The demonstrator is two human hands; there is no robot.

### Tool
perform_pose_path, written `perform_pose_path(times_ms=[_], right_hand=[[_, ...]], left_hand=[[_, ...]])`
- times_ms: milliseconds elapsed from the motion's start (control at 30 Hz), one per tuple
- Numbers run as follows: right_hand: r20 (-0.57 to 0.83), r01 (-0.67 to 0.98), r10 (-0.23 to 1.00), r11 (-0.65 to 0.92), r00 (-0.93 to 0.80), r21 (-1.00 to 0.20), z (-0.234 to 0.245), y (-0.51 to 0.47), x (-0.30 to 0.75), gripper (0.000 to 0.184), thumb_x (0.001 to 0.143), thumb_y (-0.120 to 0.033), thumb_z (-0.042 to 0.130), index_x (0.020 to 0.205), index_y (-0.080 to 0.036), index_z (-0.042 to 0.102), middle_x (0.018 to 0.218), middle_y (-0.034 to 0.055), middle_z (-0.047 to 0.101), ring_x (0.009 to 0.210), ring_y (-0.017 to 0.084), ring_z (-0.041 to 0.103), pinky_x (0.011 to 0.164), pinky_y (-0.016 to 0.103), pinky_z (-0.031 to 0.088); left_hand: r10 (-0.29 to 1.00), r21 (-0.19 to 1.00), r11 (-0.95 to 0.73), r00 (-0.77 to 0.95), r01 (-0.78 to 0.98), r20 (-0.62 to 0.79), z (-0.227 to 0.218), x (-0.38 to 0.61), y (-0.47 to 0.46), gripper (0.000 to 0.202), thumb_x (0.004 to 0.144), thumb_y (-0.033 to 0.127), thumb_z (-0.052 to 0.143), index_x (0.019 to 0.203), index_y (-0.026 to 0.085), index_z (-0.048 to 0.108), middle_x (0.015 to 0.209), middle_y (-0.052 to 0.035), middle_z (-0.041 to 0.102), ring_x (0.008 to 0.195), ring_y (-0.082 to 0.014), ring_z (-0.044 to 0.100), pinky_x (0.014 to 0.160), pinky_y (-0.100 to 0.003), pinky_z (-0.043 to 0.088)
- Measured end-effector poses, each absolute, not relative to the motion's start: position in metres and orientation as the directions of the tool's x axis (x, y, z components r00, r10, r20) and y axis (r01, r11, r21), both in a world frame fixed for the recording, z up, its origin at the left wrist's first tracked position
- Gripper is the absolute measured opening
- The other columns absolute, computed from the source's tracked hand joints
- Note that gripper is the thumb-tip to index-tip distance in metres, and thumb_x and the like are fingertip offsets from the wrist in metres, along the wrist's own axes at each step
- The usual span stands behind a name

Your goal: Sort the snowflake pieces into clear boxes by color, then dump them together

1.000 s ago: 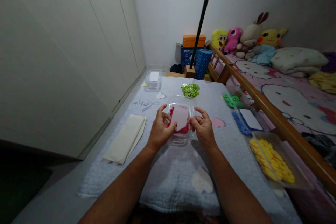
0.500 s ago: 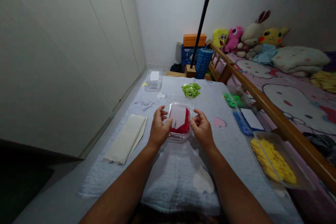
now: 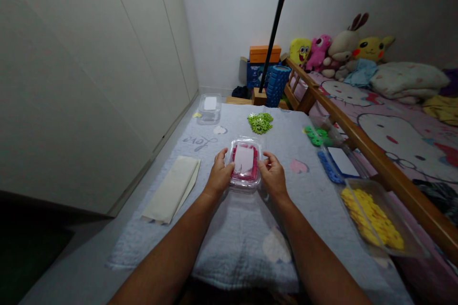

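Between my hands a clear plastic clamshell container (image 3: 245,177) rests on the cloth, its lid lying over the base. Inside it show red pieces (image 3: 255,162) under a white card (image 3: 244,158). My left hand (image 3: 221,174) grips its left side, thumb on the rim. On the opposite side my right hand (image 3: 274,174) holds the edge in the same way, fingers curled. Beyond the container lies a loose pile of light green pieces (image 3: 260,123).
A folded cream sheet (image 3: 173,188) lies at left; another clear container (image 3: 210,114) with a white card stands at the far left. Along the right edge sit containers of green pieces (image 3: 317,137), blue pieces (image 3: 331,167) and yellow pieces (image 3: 374,219), beside a wooden bed rail (image 3: 379,150).
The raised lid has come down over the red pieces, and the container looks closed. Both hands have shifted slightly and stay at its sides.
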State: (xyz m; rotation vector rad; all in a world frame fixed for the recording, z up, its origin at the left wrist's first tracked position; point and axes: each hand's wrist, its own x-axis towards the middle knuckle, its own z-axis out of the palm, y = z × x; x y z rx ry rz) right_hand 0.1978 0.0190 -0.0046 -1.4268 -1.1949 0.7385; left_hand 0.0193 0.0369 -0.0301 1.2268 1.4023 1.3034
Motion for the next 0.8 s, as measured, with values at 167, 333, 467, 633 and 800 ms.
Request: perform_pose_path(times_ms=[167, 333, 467, 633, 800], right_hand=[[0.197, 0.327, 0.918, 0.08, 0.343, -0.942, -0.012, 0.026, 0.2, 0.048, 0.079, -0.045, 0.062, 0.113, -0.014, 0.072, 0.078, 0.0007, 0.061, 0.073, 0.02, 0.058, 0.072, 0.033, 0.049], [0.141, 0.294, 0.934, 0.041, 0.328, -0.955, -0.009, 0.027, 0.2, 0.053, 0.079, -0.05, 0.061, 0.114, -0.012, 0.072, 0.069, -0.0014, 0.059, 0.067, 0.019, 0.057, 0.067, 0.032, 0.046], [0.071, 0.244, 0.955, -0.002, 0.288, -0.97, -0.005, 0.025, 0.2, 0.058, 0.081, -0.052, 0.06, 0.122, -0.011, 0.067, 0.057, -0.0076, 0.051, 0.056, 0.017, 0.052, 0.059, 0.03, 0.041], [-0.001, 0.161, 0.971, -0.04, 0.239, -0.986, -0.004, 0.021, 0.2, 0.062, 0.082, -0.053, 0.061, 0.129, -0.012, 0.061, 0.054, -0.0087, 0.052, 0.049, 0.016, 0.049, 0.05, 0.027, 0.035], [-0.028, 0.083, 0.974, -0.048, 0.226, -0.995, -0.003, 0.018, 0.201, 0.063, 0.081, -0.052, 0.063, 0.13, -0.012, 0.058, 0.053, -0.0096, 0.052, 0.045, 0.015, 0.046, 0.046, 0.026, 0.033]], left_hand=[[0.985, 0.997, 0.016, -0.17, -0.072, -0.028, -0.019, 0.023, 0.038, 0.057, 0.074, 0.018, 0.066, 0.131, 0.021, 0.063, 0.144, -0.0123, 0.063, 0.142, -0.0282, 0.054, 0.123, -0.046, 0.038], [0.986, 0.977, 0.056, -0.142, -0.205, -0.086, -0.007, 0.029, 0.037, 0.051, 0.071, 0.017, 0.065, 0.122, 0.02, 0.064, 0.131, -0.0084, 0.069, 0.127, -0.0234, 0.063, 0.111, -0.037, 0.049], [0.984, 0.967, 0.074, -0.138, -0.244, -0.11, -0.002, 0.031, 0.037, 0.043, 0.074, 0.025, 0.068, 0.117, 0.019, 0.065, 0.117, -0.0071, 0.071, 0.11, -0.0201, 0.068, 0.094, -0.03, 0.054], [0.971, 0.957, 0.108, -0.176, -0.271, -0.159, 0.001, 0.027, 0.036, 0.04, 0.074, 0.032, 0.07, 0.11, 0.016, 0.064, 0.086, -0.0011, 0.066, 0.073, -0.0138, 0.063, 0.067, -0.024, 0.051], [0.968, 0.962, 0.131, -0.177, -0.241, -0.176, -0.004, 0.022, 0.036, 0.043, 0.074, 0.032, 0.071, 0.112, 0.014, 0.063, 0.068, 0.0051, 0.057, 0.056, -0.0113, 0.053, 0.054, -0.022, 0.042]])
